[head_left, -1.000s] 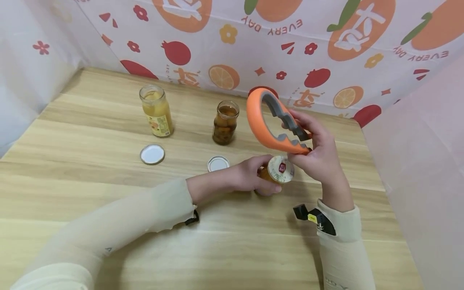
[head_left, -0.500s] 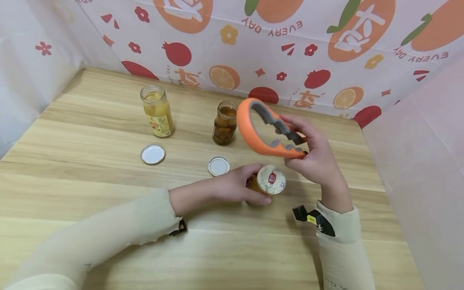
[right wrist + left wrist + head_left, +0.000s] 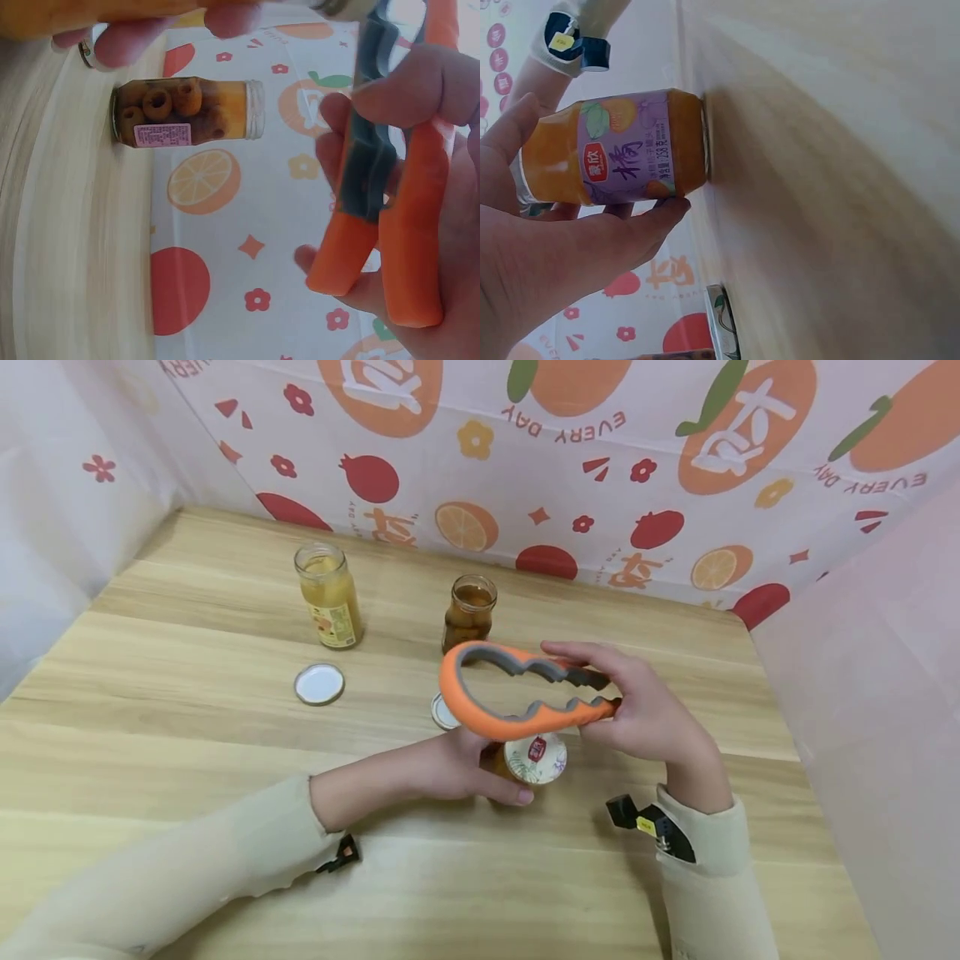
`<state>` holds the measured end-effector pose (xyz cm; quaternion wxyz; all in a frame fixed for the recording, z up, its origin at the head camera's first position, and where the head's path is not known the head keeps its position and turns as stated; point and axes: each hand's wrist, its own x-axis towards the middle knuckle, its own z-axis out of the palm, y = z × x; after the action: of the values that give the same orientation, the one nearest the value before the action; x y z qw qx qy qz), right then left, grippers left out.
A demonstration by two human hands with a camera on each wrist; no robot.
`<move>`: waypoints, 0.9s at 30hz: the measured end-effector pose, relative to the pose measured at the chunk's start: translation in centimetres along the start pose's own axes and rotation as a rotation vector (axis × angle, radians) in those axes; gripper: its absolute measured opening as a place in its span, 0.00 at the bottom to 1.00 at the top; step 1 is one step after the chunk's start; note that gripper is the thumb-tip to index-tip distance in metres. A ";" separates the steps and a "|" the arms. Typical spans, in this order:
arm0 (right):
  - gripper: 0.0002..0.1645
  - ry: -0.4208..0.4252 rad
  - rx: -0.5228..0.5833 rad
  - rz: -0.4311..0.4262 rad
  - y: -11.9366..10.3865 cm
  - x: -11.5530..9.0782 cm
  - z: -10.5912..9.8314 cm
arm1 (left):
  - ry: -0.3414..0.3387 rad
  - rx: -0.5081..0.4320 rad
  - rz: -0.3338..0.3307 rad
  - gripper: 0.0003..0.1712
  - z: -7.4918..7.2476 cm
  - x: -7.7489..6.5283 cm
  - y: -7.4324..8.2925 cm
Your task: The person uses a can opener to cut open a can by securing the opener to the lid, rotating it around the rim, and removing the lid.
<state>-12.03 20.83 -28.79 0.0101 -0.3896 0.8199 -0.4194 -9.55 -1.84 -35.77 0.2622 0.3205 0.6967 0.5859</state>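
Legibly, purple-labelled jar (image 3: pixel 626 146) marked "258克", backdrop (image 3: pixel 525 468) reading "EVERY DAY"

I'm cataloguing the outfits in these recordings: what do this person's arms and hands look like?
The left sleeve and right sleeve are long and cream-coloured, ending at the wrists. The left hand and right hand wear no gloves. A blocky black device with a yellow label sits at the right cuff; another black piece shows at the left.
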 end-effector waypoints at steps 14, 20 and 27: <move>0.45 -0.048 -0.142 -0.068 -0.9 -2.4 0.8 | -0.042 0.121 0.266 0.43 0.6 0.2 1.1; 0.46 -0.030 -0.256 -0.064 0.2 -3.6 1.6 | 0.008 0.186 0.200 0.39 0.9 -0.3 1.2; 0.46 -0.063 -0.414 -0.079 0.7 -4.2 2.0 | -0.053 0.041 0.172 0.38 1.1 -0.2 0.0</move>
<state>-8.86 22.46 -31.93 -0.0612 -0.4281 0.8719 -0.2298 -8.58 -1.32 -35.95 0.2224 0.3999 0.6712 0.5832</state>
